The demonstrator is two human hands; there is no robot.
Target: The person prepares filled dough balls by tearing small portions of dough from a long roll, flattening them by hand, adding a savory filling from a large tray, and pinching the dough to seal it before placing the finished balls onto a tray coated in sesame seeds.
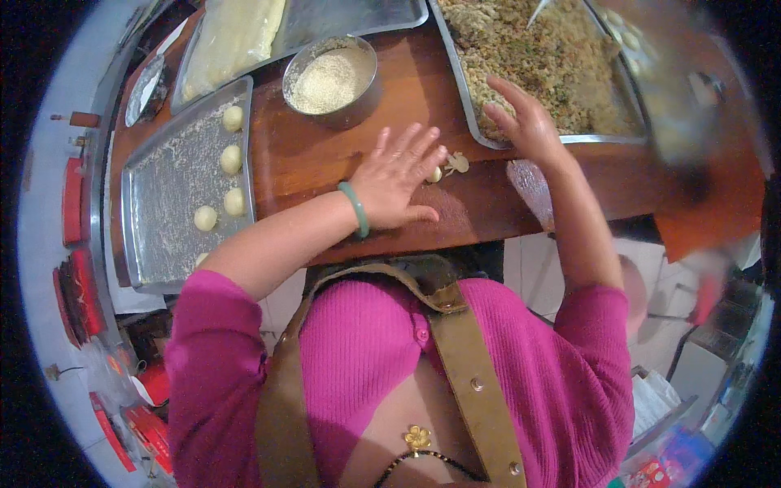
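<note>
My left hand [396, 179], with a green bangle at the wrist, lies palm down with its fingers spread low over the wooden table [325, 195]. A small pale dough piece [434, 175] shows at its fingertips, partly hidden. Just right of that is a thin, irregular scrap of dough [457, 162]. My right hand [525, 122] is held up with thumb and fingers apart, at the near edge of a metal tray [476, 130] of crumbly brown filling [537, 65]. Nothing shows in its grasp. Beneath the right wrist lies a clear plastic piece [530, 191].
A metal bowl [358, 106] of pale grains stands at the back. To the left is a metal tray [154, 236] with several round dough balls [231, 160]. Behind it, another tray [325, 24] holds a wrapped pale slab [232, 41]. An orange cloth-like sheet [708, 215] hangs at the right.
</note>
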